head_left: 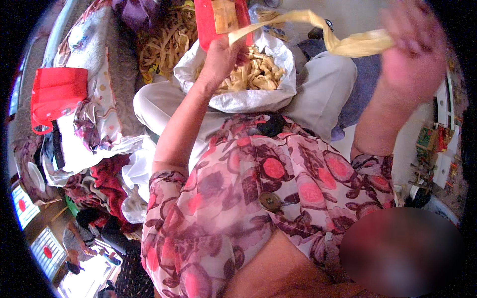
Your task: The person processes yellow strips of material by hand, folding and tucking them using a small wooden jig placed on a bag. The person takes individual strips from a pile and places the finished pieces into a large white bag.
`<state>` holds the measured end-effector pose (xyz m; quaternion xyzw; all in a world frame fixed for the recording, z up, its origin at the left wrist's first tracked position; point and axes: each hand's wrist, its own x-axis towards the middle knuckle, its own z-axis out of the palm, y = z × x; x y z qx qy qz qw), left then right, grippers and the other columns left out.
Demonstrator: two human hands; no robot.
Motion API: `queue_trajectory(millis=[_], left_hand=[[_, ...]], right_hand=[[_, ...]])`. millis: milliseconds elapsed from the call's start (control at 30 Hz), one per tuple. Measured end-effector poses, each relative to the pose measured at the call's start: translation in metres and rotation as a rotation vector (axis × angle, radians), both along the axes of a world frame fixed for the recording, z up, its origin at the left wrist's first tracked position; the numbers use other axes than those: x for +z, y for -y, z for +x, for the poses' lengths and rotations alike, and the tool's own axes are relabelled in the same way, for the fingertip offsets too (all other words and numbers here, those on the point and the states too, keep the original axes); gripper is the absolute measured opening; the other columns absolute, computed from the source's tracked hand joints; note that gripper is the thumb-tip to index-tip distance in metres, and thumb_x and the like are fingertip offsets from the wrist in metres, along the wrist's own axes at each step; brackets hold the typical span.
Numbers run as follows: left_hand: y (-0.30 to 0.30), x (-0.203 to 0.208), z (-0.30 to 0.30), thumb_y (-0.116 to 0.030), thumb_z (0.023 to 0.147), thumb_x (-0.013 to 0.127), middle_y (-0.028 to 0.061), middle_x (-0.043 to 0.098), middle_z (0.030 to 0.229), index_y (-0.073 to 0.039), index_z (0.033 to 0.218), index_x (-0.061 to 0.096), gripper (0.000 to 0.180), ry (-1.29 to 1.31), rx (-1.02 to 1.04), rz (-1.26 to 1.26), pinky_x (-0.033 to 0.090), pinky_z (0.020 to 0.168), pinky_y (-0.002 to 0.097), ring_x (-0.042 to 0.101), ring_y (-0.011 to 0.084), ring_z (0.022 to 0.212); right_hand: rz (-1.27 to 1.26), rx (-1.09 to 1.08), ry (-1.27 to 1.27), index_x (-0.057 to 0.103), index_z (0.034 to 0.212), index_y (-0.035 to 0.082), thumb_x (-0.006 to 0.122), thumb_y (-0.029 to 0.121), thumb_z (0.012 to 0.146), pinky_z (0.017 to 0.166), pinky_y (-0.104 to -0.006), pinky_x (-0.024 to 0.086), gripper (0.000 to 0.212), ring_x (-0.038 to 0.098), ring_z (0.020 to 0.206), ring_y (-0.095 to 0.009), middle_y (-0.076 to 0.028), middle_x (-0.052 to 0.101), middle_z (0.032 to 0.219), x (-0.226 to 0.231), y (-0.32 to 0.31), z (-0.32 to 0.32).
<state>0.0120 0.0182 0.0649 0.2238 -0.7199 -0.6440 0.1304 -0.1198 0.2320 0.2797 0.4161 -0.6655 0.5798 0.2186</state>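
A long, pale yellow strip (348,43), flat and ribbon-like, stretches through the air between my two hands, sagging and twisted partway. My left hand (222,60) is closed on its left end, above a white woven sack (248,103). Inside the sack lie many folded or knotted tan pieces (266,74) of similar colour. Raised at the upper right, my right hand (416,47) is smeared by motion, with the strip's other end at its fingers. Just beyond my left hand is a red holder (206,25) with a tan block (225,17) in it.
A heap of loose tan strips (166,42) lies left of the sack, beside a dark purple cloth (136,12). A red bag (59,92) rests on a cloth-covered surface at the left. Other people (77,243) appear at lower left. Small items (432,141) line the right edge.
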Motion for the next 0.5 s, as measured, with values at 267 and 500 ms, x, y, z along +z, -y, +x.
queue_trajectory(millis=[267,500], left_hand=[[-0.018,0.121,0.003,-0.028,0.093,0.044,0.0069,0.056,0.066,-0.004,0.095,0.055,0.027,-0.481,0.087,0.047,0.041,0.042,0.0222,0.053,0.0133,0.049],[-0.052,0.146,-0.011,-0.025,0.092,0.041,0.0051,0.049,0.064,-0.002,0.094,0.054,0.026,-0.778,0.021,0.582,0.043,0.048,0.0264,0.049,0.0157,0.05]], right_hand=[[-0.414,0.781,1.01,0.047,0.078,0.01,0.042,0.027,0.093,0.037,-0.0185,0.023,0.022,0.028,0.04,-0.004,0.007,0.032,0.051,-0.057,0.033,0.011],[-0.356,0.684,1.019,0.044,0.077,0.013,0.043,0.027,0.092,0.037,-0.0194,0.024,0.021,0.028,0.04,-0.005,0.006,0.032,0.052,-0.071,0.039,0.014]])
